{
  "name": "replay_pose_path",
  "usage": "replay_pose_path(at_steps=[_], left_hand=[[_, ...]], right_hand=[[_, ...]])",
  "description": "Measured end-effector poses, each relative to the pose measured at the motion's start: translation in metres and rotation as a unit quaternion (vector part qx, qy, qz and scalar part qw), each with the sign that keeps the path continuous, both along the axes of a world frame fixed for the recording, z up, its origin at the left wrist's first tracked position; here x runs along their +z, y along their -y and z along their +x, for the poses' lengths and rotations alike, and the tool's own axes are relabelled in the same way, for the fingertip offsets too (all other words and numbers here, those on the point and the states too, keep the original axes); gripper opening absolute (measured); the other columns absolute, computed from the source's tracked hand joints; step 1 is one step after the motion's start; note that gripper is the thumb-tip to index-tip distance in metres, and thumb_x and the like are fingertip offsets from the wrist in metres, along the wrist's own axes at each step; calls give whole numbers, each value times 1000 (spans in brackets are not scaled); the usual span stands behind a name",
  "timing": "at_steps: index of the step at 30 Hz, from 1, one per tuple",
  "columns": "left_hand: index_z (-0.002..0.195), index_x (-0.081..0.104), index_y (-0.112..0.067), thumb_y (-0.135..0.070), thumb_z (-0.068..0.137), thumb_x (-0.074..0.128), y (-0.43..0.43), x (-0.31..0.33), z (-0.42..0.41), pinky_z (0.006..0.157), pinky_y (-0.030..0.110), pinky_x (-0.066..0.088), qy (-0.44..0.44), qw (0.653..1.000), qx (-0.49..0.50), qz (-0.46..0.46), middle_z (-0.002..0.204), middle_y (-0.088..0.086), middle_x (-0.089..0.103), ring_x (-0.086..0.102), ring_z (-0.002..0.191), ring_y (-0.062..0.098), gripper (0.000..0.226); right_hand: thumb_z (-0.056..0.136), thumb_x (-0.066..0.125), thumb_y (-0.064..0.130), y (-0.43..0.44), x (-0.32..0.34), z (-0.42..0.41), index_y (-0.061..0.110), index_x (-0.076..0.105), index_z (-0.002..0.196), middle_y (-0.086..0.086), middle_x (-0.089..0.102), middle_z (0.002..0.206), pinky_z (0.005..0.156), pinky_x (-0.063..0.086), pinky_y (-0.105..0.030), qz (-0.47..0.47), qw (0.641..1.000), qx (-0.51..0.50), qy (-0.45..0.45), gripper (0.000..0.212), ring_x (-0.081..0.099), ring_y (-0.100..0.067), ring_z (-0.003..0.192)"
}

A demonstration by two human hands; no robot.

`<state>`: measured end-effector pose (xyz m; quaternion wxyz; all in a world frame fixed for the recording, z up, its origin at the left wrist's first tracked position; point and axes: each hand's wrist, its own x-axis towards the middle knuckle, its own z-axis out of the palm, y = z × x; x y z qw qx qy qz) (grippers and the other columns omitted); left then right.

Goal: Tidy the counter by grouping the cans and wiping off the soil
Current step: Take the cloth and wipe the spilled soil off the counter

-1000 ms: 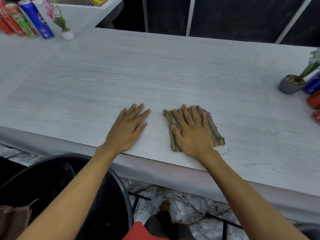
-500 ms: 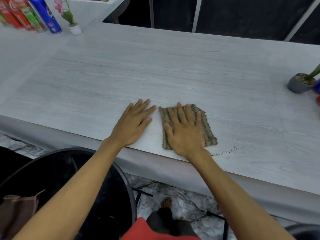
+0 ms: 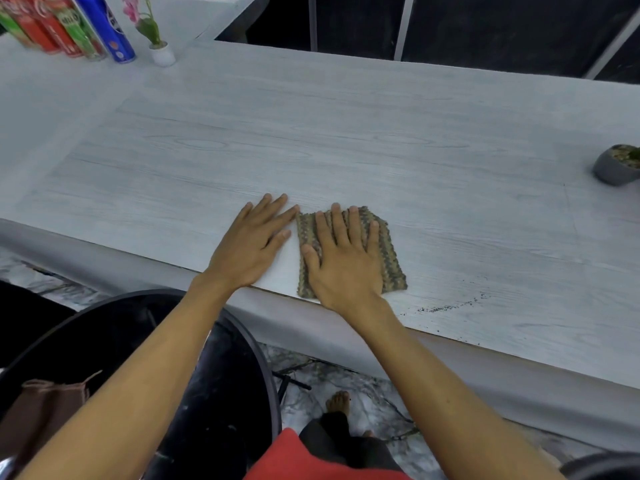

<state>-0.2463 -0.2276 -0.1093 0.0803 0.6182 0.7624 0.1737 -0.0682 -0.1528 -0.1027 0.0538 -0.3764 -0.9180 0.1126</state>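
A folded brown knitted cloth (image 3: 391,268) lies near the front edge of the pale wood-grain counter (image 3: 346,140). My right hand (image 3: 343,265) presses flat on it with straight fingers. Beside it on the left, my left hand (image 3: 252,247) rests flat on the bare counter, its fingertips touching the cloth's left edge. A thin trail of dark soil (image 3: 446,308) lies to the right of the cloth along the front edge. Several cans (image 3: 69,26), red, green and blue, stand grouped at the far left corner.
A small white pot with a pink flower (image 3: 161,51) stands next to the cans. A grey plant pot (image 3: 618,164) sits at the right edge. Below the counter on the left is a black round bin (image 3: 214,393) with a brown cloth (image 3: 52,407) in it.
Both hands and the cloth have slid left along the front edge, leaving a longer trail of soil exposed to the right. The view has shifted left, so the cans at the right are out of sight.
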Motion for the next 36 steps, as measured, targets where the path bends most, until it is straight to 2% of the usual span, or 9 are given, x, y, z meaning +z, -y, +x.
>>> replay_pose_path(at_steps=[3,7,14,20,25,32,36], left_hand=[[151,25,-30,-39,105,25,0,0,0,120,34,0,-5,1000,-1,0,160,-9,14,1,148,7,47],[151,25,-30,-38,104,27,-1,1,1,121,35,1,-9,1000,4,-1,160,-8,14,2,148,8,47],[151,26,-29,-38,105,27,0,-1,0,120,33,0,-5,1000,2,8,160,-7,15,4,148,10,47],[150,28,-29,-36,104,30,-1,-1,2,120,32,0,5,1000,5,15,159,-7,17,5,148,9,47],[150,27,-28,-36,104,30,-1,-1,1,120,31,-1,16,1000,6,16,160,-8,17,4,148,8,47],[151,27,-31,-38,104,29,-1,-1,-1,120,31,0,4,1000,6,12,160,-9,16,3,148,8,47],[151,26,-30,-37,104,30,0,-2,-1,120,31,-1,4,1000,5,11,160,-9,16,3,148,8,47]], right_hand=[[99,7,54,-9,-3,17,25,6,154,0,-5,162,116,-16,-48,17,1000,3,3,63,-14,-20,148],[99,8,52,-24,1,9,23,1,155,-3,-10,162,114,-19,-48,8,998,-51,34,64,-18,-23,147],[99,8,52,9,-4,6,22,6,155,-4,-6,162,115,-17,-50,24,1000,-9,6,63,-14,-23,148],[100,10,50,4,0,-9,18,3,155,-8,-8,162,114,-15,-55,17,996,-82,17,64,-14,-28,147],[99,6,51,19,-2,-8,18,4,154,-8,-7,162,115,-13,-55,21,998,-49,16,64,-14,-28,147],[98,9,54,-21,3,5,23,2,155,-4,-8,162,115,-14,-52,13,998,-42,35,65,-16,-24,147],[98,9,55,-6,1,5,24,4,154,-3,-7,162,115,-16,-50,16,1000,21,15,64,-14,-22,148]])
